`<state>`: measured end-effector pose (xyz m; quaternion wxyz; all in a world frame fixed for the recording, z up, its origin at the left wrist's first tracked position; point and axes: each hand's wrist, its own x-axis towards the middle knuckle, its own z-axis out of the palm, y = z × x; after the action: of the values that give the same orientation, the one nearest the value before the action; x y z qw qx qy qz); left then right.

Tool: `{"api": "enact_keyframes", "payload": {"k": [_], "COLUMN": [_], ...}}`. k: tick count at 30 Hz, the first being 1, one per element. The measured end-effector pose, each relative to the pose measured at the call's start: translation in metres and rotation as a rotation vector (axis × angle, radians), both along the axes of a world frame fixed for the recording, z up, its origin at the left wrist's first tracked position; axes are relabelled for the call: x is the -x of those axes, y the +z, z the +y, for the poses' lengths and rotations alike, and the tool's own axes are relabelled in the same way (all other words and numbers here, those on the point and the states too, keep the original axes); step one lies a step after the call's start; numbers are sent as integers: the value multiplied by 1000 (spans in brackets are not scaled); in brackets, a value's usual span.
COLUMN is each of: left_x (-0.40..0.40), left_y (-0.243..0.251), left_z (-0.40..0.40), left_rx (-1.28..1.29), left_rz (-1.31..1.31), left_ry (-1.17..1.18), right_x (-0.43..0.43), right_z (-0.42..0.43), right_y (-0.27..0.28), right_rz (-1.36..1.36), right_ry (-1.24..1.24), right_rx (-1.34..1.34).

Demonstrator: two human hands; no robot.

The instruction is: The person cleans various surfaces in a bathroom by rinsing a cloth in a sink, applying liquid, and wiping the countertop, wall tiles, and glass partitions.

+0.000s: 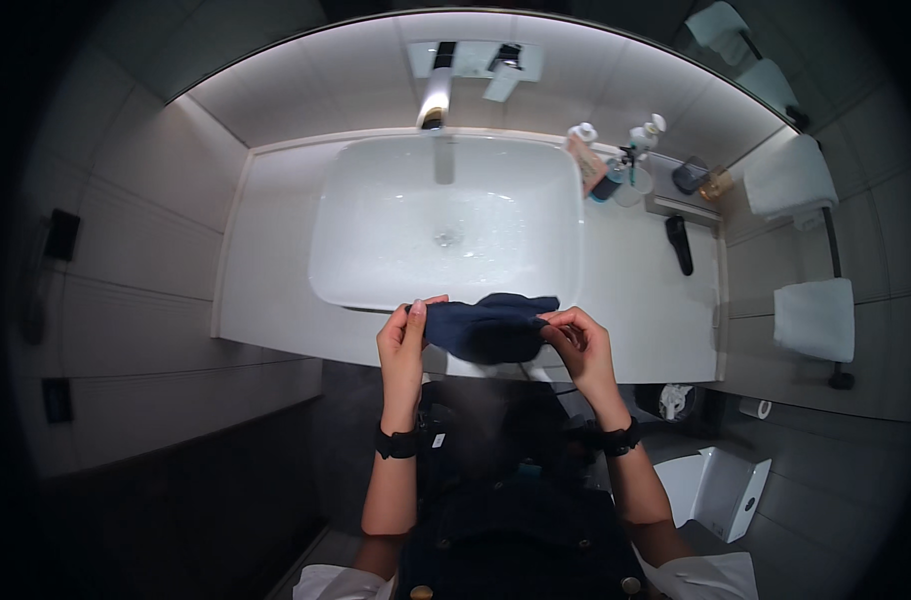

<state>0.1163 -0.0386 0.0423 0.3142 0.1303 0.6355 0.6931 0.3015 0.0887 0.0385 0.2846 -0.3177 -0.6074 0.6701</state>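
Note:
A piece of dark blue cloth (485,322) is stretched between my two hands, over the near edge of the white sink. My left hand (405,334) pinches its left end between thumb and fingers. At the right end, the fingertips of my right hand (581,345) grip a corner of the cloth. Beyond the cloth lies the rectangular white washbasin (380,225), with wet-looking spots on its bottom and a round drain (447,238). A chrome spout (435,97) juts from the wall over the basin. The cloth's exact kind cannot be told.
Pump bottles (643,135), a blue bottle (609,180) and a pink packet (587,165) stand right of the basin. A black handheld device (679,244) lies on the white counter (643,300). White towels (813,319) hang at the right wall; a waste bin (677,403) stands below.

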Motion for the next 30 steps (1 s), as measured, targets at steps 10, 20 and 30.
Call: {"api": "enact_keyframes", "payload": {"k": [10,20,30], "left_x": [161,152,168], "left_y": [-13,-20,-20], "left_z": [-163,-211,-221], "left_rx": [10,350,296], "left_rz": [-320,520,448], "left_ry": [235,-253,-56], "right_x": [162,260,263], "right_z": [-107,-185,-186], "right_y": [-12,11,15], "right_rz": [57,-224,-169], "right_ry": [4,492,608], "right_rx": [91,-79,-221]}}
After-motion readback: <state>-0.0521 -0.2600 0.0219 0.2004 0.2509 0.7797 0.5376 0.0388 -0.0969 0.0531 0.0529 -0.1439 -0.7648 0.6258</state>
